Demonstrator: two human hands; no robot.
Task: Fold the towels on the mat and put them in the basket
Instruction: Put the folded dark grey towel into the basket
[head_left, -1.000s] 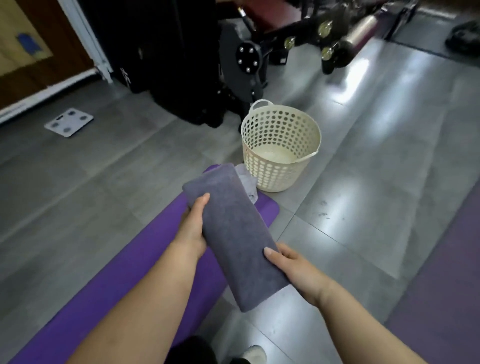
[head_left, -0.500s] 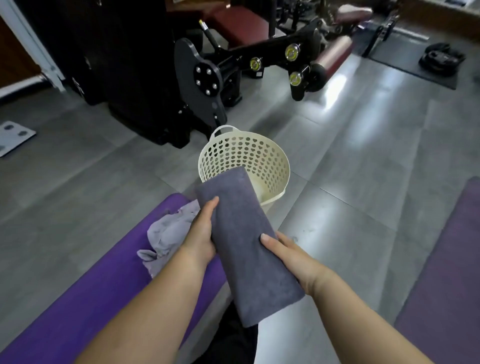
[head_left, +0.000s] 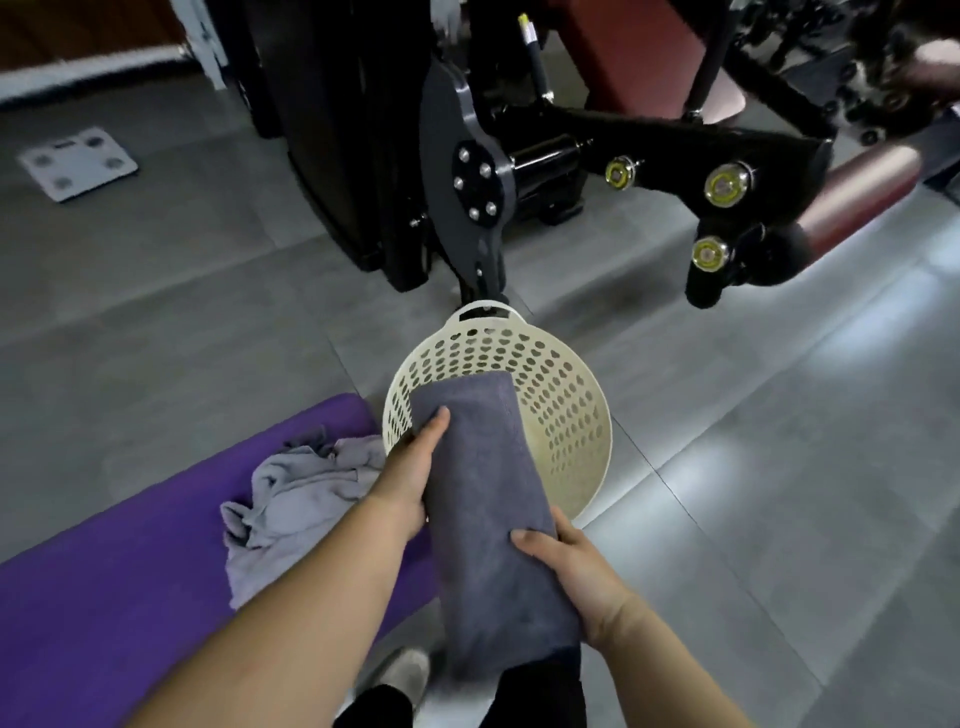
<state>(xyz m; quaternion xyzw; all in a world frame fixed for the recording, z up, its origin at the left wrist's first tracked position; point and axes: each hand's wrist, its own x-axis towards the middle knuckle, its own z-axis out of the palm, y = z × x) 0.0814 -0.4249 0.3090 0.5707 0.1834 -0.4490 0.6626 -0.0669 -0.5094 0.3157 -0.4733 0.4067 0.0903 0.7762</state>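
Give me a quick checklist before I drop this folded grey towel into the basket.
1. Grip on the folded grey towel by left hand and right hand: ok.
2. Fold staying neat: ok.
3. Towel's far end over the basket opening: ok.
4. Basket bottom free: cannot tell, the towel hides part of it.
5. Second, light grey towel on the purple mat folded: not ok, it lies crumpled.

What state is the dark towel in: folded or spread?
Folded: the dark towel is an oblong with straight edges, gripped by the left hand and right hand, far end over the basket.
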